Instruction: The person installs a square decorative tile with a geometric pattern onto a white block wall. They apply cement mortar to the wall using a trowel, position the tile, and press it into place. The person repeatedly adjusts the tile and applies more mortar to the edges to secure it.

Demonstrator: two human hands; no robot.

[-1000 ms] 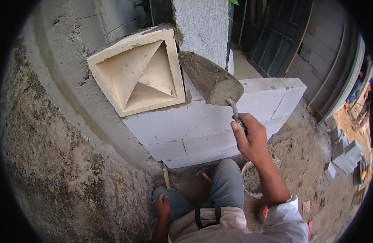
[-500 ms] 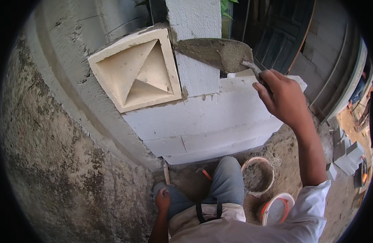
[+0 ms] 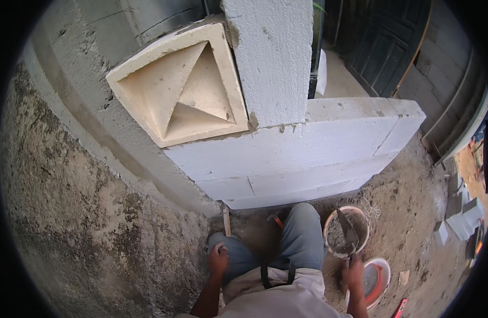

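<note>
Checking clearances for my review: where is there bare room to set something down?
The low wall's top has nothing standing on it, right of the upright block. The ground between the mortar bucket and the grey blocks is mostly open. It is crowded where the right hand holds the trowel at that bucket, with the second bucket close by.

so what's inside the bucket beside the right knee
The bucket holds greyish, mortar-like material; the trowel blade covers part of it, and whatever lies beneath is hidden.
</note>
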